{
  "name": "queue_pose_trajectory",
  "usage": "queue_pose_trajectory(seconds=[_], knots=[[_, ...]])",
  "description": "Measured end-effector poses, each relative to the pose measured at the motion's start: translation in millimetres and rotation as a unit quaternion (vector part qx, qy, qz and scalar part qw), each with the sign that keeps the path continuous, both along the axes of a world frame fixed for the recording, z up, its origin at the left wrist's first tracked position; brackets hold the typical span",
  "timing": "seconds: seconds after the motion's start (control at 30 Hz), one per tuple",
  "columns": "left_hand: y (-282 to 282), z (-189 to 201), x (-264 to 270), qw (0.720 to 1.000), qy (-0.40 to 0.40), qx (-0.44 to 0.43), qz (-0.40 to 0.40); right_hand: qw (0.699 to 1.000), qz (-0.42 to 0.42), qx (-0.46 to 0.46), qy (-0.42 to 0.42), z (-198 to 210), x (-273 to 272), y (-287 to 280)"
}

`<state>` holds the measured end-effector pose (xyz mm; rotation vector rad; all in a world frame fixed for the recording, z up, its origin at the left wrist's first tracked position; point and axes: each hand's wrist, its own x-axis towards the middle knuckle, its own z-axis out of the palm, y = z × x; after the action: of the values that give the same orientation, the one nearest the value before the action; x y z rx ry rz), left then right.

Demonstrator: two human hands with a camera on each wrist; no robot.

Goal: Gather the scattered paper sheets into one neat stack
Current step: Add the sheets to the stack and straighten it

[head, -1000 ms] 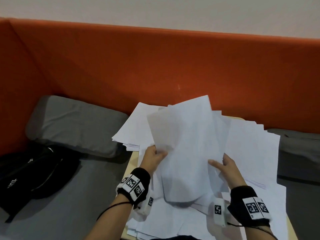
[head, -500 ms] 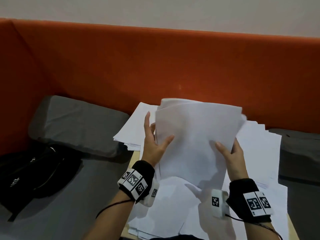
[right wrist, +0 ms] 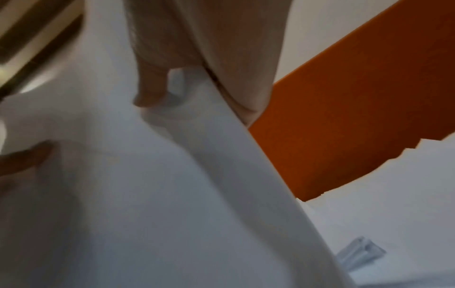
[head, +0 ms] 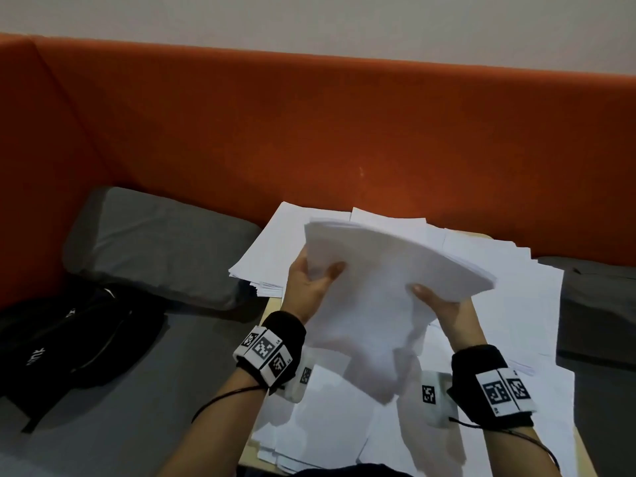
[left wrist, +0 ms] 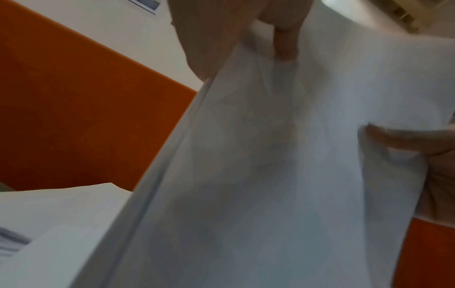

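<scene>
Sheets gathered in a bundle (head: 385,280) hang between 2 hands above the scattered sheets (head: 509,304): left hand (head: 306,287) pinches its left edge, right hand (head: 444,308) its right.

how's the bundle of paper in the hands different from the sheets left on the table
The held bundle is lifted off the table, gripped by the left hand and right hand; the loose sheets lie flat. The held bundle bows into a curve with its edges roughly aligned, while the loose sheets are fanned out and overlap at mixed angles. Both are plain white paper.
</scene>
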<state>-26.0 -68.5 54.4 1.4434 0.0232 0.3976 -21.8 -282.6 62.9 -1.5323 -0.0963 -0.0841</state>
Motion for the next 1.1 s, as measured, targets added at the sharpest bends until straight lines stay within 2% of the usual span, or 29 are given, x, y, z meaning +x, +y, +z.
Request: queue_pose_trajectory(seconds=[0.1, 0.23, 0.3, 0.37, 0.43, 0.53, 0.6, 0.7, 0.77, 0.8, 0.87, 0.97, 1.1], knots=[[-1, 10, -1, 1.000, -0.015, 0.002, 0.019, 0.999, -0.032, -0.023, -0.003, 10, 1, 2], [4, 21, 1, 0.997, -0.076, -0.025, 0.010, 0.999, -0.025, 0.012, -0.022, 21, -1, -6], [5, 7, 2, 0.999, -0.041, -0.018, -0.009, 1.000, -0.004, -0.009, 0.009, 9, -1, -5], [5, -17, 3, 0.999, 0.024, 0.024, -0.022, 0.995, 0.022, -0.075, 0.066, -17, 1, -1], [8, -40, 3, 0.993, 0.069, 0.088, -0.049, 0.987, -0.013, -0.121, 0.106, -39, 5, -2], [19, -57, 4, 0.975, 0.127, 0.161, -0.086, 0.983, -0.089, -0.113, 0.111, -47, 18, -12], [31, -75, 7, 0.949, 0.191, 0.248, -0.050, 0.978, -0.114, -0.116, 0.130, -50, 27, -25], [44, -102, 3, 0.864, 0.344, 0.366, -0.004, 0.957, -0.111, -0.185, 0.194, -66, 33, -42], [44, -110, -5, 0.823, 0.389, 0.414, -0.016, 0.937, -0.080, -0.237, 0.244, -84, 26, -43], [41, -111, -8, 0.817, 0.392, 0.423, -0.021, 0.925, -0.064, -0.266, 0.265, -94, 21, -42], [36, -111, -10, 0.822, 0.394, 0.411, -0.021, 0.900, -0.038, -0.324, 0.291, -111, 11, -37], [38, -112, -6, 0.828, 0.410, 0.383, -0.005, 0.890, -0.030, -0.340, 0.303, -117, 8, -33], [39, -113, -8, 0.874, 0.392, 0.286, 0.018, 0.884, -0.025, -0.348, 0.311, -120, 11, -37]])
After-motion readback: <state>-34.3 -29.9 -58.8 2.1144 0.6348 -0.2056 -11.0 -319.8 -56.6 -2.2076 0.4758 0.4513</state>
